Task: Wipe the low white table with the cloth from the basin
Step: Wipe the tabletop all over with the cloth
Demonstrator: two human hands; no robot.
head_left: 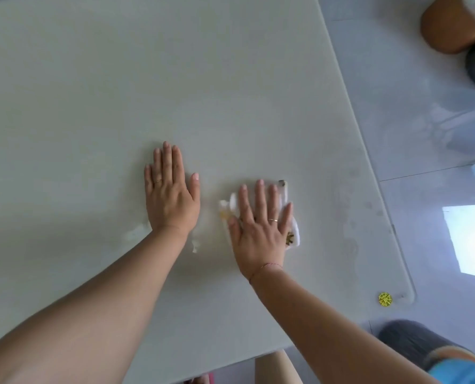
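The cloth lies bunched on the tabletop, towards its right side and well in from the edges. The right hand presses flat on the cloth, fingers straight and spread, not curled round it. White folds show past the fingertips and beside the little finger. The left hand lies flat on the bare tabletop just to the left, fingers straight, holding nothing, apparently as a brace. The two hands are apart.

The step looks to be the wiping stroke itself. Doing it well likely means:
- spreading the cloth so more of it meets the surface
- pressing evenly through the whole palm
- working in overlapping passes out to the edges
- lifting the left hand so its patch also gets wiped

Pale smears beside the left wrist look like the nearest spot needing a pass. A yellow sticker sits at the near right corner and might catch the cloth. Nothing else on the tabletop blocks a stroke.

Beyond the edge is glossy floor, with a brown thing at the far right and a dark rounded thing nearer. I cannot tell what either is.
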